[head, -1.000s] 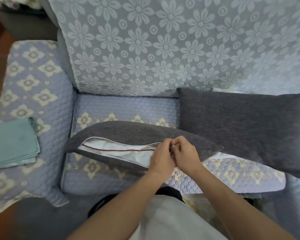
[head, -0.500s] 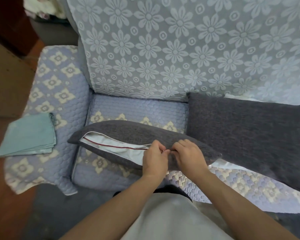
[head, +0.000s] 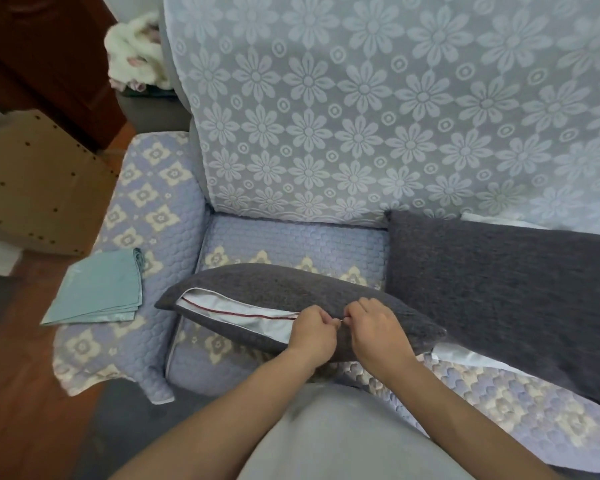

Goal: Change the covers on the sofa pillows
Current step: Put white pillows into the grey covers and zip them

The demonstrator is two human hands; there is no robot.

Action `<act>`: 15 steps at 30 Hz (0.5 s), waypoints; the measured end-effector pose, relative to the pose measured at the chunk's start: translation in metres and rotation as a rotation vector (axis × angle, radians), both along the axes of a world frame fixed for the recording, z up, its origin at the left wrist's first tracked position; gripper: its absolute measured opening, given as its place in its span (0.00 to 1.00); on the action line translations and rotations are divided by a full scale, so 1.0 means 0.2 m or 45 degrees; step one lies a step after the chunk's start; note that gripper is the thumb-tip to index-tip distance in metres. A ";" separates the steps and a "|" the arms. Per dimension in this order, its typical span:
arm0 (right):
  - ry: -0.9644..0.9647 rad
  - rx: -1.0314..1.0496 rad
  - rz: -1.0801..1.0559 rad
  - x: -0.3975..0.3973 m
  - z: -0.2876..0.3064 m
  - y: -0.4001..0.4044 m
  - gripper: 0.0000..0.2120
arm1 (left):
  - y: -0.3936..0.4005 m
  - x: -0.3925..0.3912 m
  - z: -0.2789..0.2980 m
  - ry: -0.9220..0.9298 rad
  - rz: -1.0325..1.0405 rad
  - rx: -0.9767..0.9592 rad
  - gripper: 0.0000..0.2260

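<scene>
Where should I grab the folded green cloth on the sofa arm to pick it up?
Probably pinch the folded teal cloth at its near edge, where the layers fan apart, coming from the front. It lies flat on the sofa arm, so fingers could slide under there.

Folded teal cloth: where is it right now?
In the head view, the folded teal cloth lies on the sofa's armrest, left of the gray pillow being unzipped.

seat [head: 291, 240] free behind near pillow [head: 278, 282]; 2nd pillow [head: 499, 282] blocks right; folded cloths [head: 97, 289] on armrest [head: 146, 188] left
</scene>
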State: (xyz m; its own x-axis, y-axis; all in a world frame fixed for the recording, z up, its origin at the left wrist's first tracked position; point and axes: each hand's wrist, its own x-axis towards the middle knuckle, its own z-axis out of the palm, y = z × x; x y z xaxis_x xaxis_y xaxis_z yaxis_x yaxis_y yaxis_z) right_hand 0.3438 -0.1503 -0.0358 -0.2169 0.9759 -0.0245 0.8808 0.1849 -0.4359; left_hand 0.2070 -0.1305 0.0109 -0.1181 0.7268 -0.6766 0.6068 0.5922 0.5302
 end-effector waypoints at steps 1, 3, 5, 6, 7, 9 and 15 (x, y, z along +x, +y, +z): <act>0.009 0.025 -0.013 0.00 -0.01 -0.01 0.10 | 0.00 0.00 0.00 -0.024 0.037 -0.014 0.09; 0.027 0.036 -0.066 0.01 0.00 -0.01 0.07 | 0.01 -0.01 0.02 -0.047 0.011 -0.023 0.09; 0.019 0.037 -0.089 0.01 0.02 -0.02 0.05 | 0.01 -0.03 0.03 -0.067 -0.014 -0.034 0.09; 0.020 0.038 -0.112 0.01 0.02 -0.03 0.04 | 0.02 -0.04 0.03 -0.065 -0.011 -0.044 0.09; 0.028 0.032 -0.137 0.01 0.03 -0.04 0.05 | 0.03 -0.07 0.03 -0.052 0.013 -0.060 0.09; 0.051 0.010 -0.191 0.03 0.02 -0.05 0.06 | 0.05 -0.11 0.03 0.006 0.057 -0.086 0.10; -0.004 -0.029 -0.236 0.10 0.04 -0.04 0.05 | 0.10 -0.23 0.02 0.185 -0.045 -0.051 0.11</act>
